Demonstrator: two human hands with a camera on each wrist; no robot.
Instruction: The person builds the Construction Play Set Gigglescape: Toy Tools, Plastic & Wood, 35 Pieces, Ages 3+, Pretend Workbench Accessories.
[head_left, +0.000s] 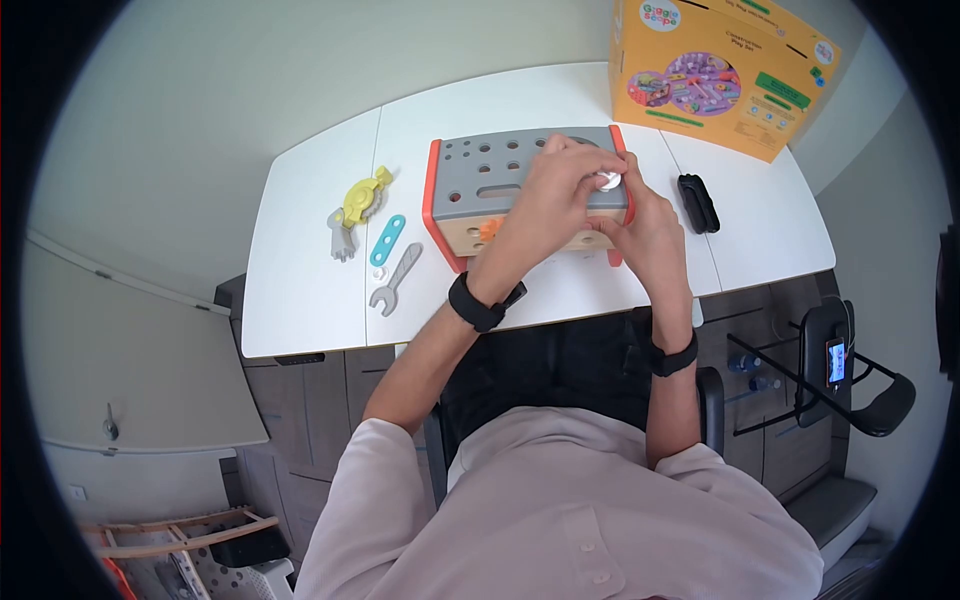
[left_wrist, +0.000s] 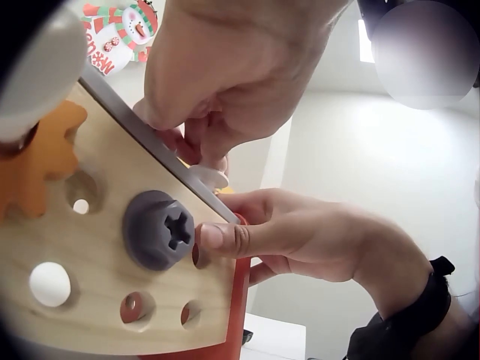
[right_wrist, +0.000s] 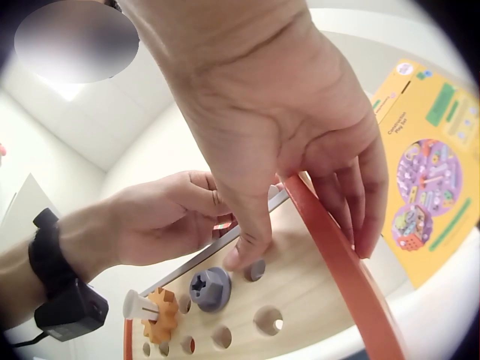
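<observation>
A toy workbench with a grey top (head_left: 500, 200), pale wooden front and red sides stands on the table. My left hand (head_left: 560, 195) reaches over its right end, fingertips pinching a small white round-headed piece (left_wrist: 210, 176) at the grey top. My right hand (head_left: 652, 245) grips the bench's right red side (right_wrist: 330, 255), its thumb pressing the wooden front (right_wrist: 289, 300) and the other fingers outside. Close to that thumb, a grey bolt with a cross slot (left_wrist: 161, 229) sits in the front panel. An orange gear (right_wrist: 161, 315) with a white peg (right_wrist: 139, 306) is fixed farther left.
Left of the bench lie a grey wrench (head_left: 398, 280), a teal strip with holes (head_left: 388, 240), a small white piece (head_left: 379, 273) and a yellow-and-grey toy saw (head_left: 362, 200). On the right are a black case (head_left: 698, 204) and a large yellow box (head_left: 720, 75).
</observation>
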